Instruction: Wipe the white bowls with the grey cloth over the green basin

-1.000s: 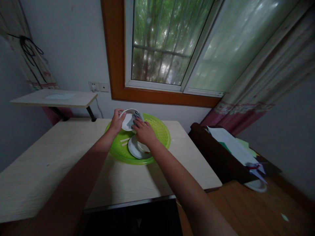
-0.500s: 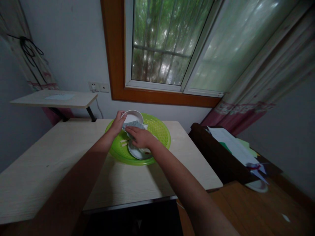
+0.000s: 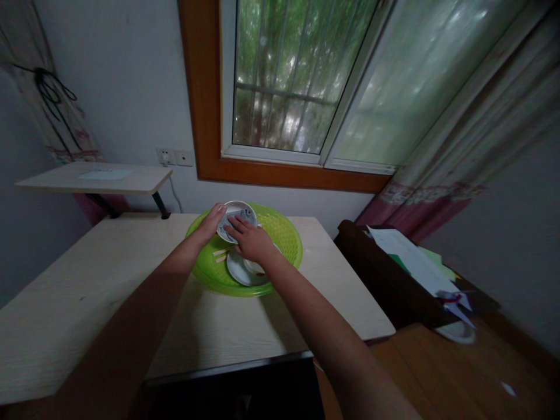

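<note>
My left hand [image 3: 210, 223] grips the left rim of a white bowl [image 3: 237, 205], which is tilted toward me above a green plastic basket [image 3: 286, 233]. Inside the bowl lies a grey-blue cloth [image 3: 241, 216]. My right hand [image 3: 251, 238] presses its fingers on that cloth against the bowl's inner side. Below my right hand a white plate [image 3: 240, 273] rests in the basket, with another white dish [image 3: 254, 267] on it, partly hidden by the hand. A pair of light chopsticks [image 3: 220, 255] lies to the left of the plate.
The basket stands on a pale wooden table [image 3: 131, 262]. At the back left is a small raised shelf [image 3: 96, 181] with a sheet of paper. To the right, papers [image 3: 415, 262] lie on a dark brown piece of furniture [image 3: 367, 274]. A window [image 3: 301, 76] is behind.
The cloth has moved from the bowl's near edge into its hollow, and my right hand has gone with it, fingers now more spread. The bowl tilts more toward me.
</note>
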A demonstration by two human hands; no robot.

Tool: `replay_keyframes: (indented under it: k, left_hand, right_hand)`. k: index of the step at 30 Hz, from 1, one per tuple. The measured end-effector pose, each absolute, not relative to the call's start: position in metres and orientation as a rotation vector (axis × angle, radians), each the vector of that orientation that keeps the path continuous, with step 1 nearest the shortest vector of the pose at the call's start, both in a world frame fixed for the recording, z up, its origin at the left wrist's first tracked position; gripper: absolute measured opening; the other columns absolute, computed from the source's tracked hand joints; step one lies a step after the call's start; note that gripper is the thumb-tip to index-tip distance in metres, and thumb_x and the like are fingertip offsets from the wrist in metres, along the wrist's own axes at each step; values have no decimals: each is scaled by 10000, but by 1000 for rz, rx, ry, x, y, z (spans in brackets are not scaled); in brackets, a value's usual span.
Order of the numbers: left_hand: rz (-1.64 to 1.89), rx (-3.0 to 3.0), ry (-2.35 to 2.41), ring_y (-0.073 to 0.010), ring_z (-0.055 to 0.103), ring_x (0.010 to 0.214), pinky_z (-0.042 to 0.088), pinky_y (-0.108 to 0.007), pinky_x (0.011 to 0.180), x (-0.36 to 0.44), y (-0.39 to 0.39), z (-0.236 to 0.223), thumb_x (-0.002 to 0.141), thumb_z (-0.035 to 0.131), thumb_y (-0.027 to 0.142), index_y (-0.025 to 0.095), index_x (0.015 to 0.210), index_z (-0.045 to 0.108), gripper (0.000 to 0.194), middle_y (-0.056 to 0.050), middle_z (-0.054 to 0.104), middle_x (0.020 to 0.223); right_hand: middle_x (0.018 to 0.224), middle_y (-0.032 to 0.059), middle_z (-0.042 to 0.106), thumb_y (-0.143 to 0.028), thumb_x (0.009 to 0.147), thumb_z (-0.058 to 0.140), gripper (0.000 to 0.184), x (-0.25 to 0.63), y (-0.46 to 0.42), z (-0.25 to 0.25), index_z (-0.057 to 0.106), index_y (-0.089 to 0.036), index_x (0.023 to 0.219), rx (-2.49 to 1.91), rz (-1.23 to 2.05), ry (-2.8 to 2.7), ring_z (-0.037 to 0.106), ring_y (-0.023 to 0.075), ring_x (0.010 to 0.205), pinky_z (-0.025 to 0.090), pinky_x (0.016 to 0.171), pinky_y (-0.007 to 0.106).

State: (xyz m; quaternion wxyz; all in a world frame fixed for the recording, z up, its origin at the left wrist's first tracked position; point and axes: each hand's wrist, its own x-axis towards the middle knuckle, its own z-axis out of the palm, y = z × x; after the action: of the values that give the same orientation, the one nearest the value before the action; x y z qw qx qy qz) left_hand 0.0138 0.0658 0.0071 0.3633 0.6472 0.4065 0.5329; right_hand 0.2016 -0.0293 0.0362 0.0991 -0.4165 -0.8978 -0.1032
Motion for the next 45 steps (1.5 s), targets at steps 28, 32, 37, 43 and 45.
replay_keyframes:
  k: [28, 32, 37, 43, 45]
  left_hand:
    - [1479, 1603, 1054, -222, 606, 937, 508, -345, 870, 10, 55, 14, 901, 456, 664, 216, 1026, 554, 476, -68, 640, 1022]
    - [1464, 1634, 1058, -237, 610, 1010, 497, -380, 970, 12, 56, 14, 896, 456, 659, 212, 1004, 556, 470, -88, 645, 1068]
    - [1384, 1668, 1047, -270, 590, 1141, 466, -411, 1047, 14, 54, 13, 864, 487, 697, 212, 971, 573, 504, -111, 658, 1094]
    - [1334, 1639, 1021, -287, 561, 1256, 419, -415, 1116, 17, 57, 9, 805, 569, 705, 228, 1005, 584, 518, -128, 655, 1196]
    - [1330, 1631, 986, -281, 580, 1217, 439, -420, 1099, 18, 57, 8, 808, 557, 718, 230, 1006, 579, 527, -118, 659, 1172]
  right_hand:
    - [1299, 136, 686, -363, 953, 635, 417, 200, -34, 45, 617, -149, 1311, -1030, -412, -2679, 523, 315, 1244, 378, 1053, 492]
    - [1429, 150, 612, -418, 984, 579, 516, 199, -30, 39, 543, -142, 1419, -971, -368, -2672, 483, 321, 1322, 341, 1098, 531]
    - [1546, 148, 509, -443, 978, 578, 603, 200, -28, 35, 462, -165, 1501, -985, -367, -2678, 432, 331, 1399, 255, 1178, 583]
    - [1609, 147, 425, -455, 906, 670, 778, 201, -28, 34, 375, -150, 1558, -1057, -405, -2612, 360, 345, 1470, 130, 1248, 594]
    - [1625, 161, 394, -437, 867, 715, 832, 201, -27, 33, 368, -131, 1559, -1098, -433, -2577, 330, 354, 1489, 104, 1259, 584]
